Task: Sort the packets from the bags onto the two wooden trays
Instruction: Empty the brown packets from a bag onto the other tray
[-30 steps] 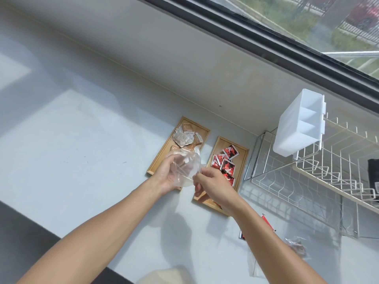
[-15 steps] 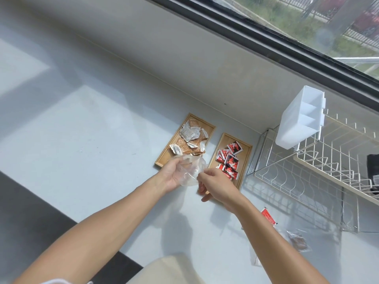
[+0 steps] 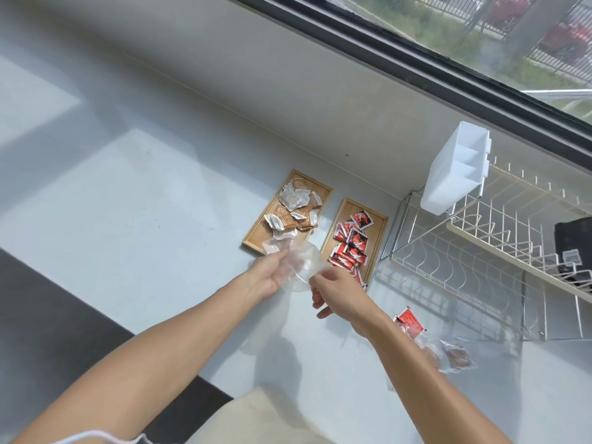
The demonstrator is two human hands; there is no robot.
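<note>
Packets are lying sorted on two wooden trays set side by side on the pale counter (image 3: 134, 200): brown and white packets (image 3: 296, 208) on the left tray (image 3: 256, 240), red packets (image 3: 350, 245) on the right tray (image 3: 378, 232). Just in front, both hands are holding a clear plastic bag (image 3: 301, 264); the left hand (image 3: 267, 277) is gripping its edge, the right hand (image 3: 336, 291) is pinching it. Another bag with packets (image 3: 448, 350) is lying by the right forearm, near a wire dish rack (image 3: 480, 251).
</note>
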